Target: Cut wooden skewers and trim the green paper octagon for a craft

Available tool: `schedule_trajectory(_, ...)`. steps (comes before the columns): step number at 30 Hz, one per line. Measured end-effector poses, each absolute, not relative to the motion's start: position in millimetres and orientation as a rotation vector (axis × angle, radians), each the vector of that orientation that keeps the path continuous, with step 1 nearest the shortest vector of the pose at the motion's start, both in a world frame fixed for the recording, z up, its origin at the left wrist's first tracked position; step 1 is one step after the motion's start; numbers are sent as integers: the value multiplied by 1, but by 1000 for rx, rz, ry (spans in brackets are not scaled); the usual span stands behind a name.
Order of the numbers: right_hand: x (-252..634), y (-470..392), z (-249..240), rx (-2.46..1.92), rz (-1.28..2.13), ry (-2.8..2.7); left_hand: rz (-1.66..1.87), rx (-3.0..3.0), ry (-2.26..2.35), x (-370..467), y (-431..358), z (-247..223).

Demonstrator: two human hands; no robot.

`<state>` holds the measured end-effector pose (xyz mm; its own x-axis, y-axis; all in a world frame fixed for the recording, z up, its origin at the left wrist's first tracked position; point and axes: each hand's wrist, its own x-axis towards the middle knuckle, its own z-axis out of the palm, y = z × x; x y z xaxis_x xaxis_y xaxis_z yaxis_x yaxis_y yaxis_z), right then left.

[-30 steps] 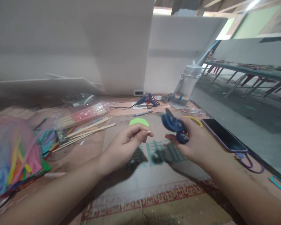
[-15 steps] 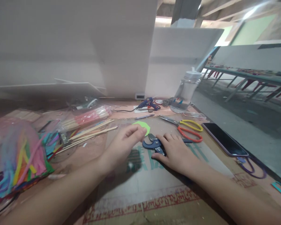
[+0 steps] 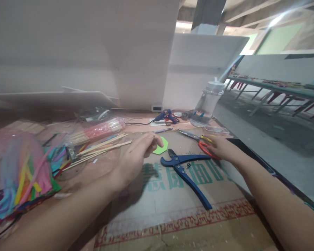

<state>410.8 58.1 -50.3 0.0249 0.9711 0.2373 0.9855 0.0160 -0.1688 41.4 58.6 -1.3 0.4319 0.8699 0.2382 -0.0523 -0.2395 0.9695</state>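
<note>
My left hand (image 3: pixel 140 155) hovers at the left edge of a lime-green hexagon (image 3: pixel 162 148), its fingers loosely bent and nothing visible in them. The hexagon lies on the cardboard, partly covered by my fingertips. My right hand (image 3: pixel 223 148) is closed on the handles of the scissors (image 3: pixel 206 148), one yellow and one red; the blades point to the back left. Between my hands a blue ratchet cutter (image 3: pixel 184 167) rests on the cardboard with its handles spread apart.
Wooden sticks (image 3: pixel 102 153), a bag of colourful pipe cleaners (image 3: pixel 28 174) and wrapped sticks (image 3: pixel 99 130) lie left. Behind are a blue glue gun (image 3: pixel 166 116), a pen (image 3: pixel 163 130) and a clear bottle (image 3: pixel 208 103). A phone (image 3: pixel 251 153) is partly hidden under my right arm.
My right hand has let go of the blue cutter, whose handles now stand spread, and has moved right onto the scissors. My left hand has shifted slightly left and loosened its fingers.
</note>
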Motion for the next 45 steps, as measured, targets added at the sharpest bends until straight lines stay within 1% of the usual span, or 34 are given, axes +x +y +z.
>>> schedule_trajectory(4,415,63,-57,-1999,-19,-2110,1065,1557,749,42,58,-1)
schedule_trajectory(6,417,66,-58,-2005,-10,-2134,1046,1654,788,42,61,-3)
schedule_trajectory(9,422,71,-60,-2032,-10,-2132,851,2038,895,43,71,-15)
schedule_trajectory(12,429,76,-64,-2068,-36,-2079,641,2386,1018,43,84,-37)
schedule_trajectory(17,430,72,-61,-2078,-64,-1969,447,2593,1050,47,86,-59)
schedule_trajectory(22,422,72,-64,-1904,0,-2060,254,2820,960,55,76,-58)
schedule_trajectory(29,434,75,-74,-1958,7,-2020,55,2896,868,43,90,-56)
schedule_trajectory(31,432,71,-73,-1964,-5,-2036,49,2882,815,37,92,-56)
schedule_trajectory(33,427,67,-72,-1986,-53,-2047,131,2866,803,35,92,-55)
schedule_trajectory(37,414,58,-71,-2023,-157,-2044,386,2859,1083,35,89,-55)
schedule_trajectory(43,407,54,-71,-2003,-186,-2001,357,2784,1164,26,92,-73)
schedule_trajectory(45,407,54,-71,-1996,-165,-1988,400,2744,1218,20,92,-81)
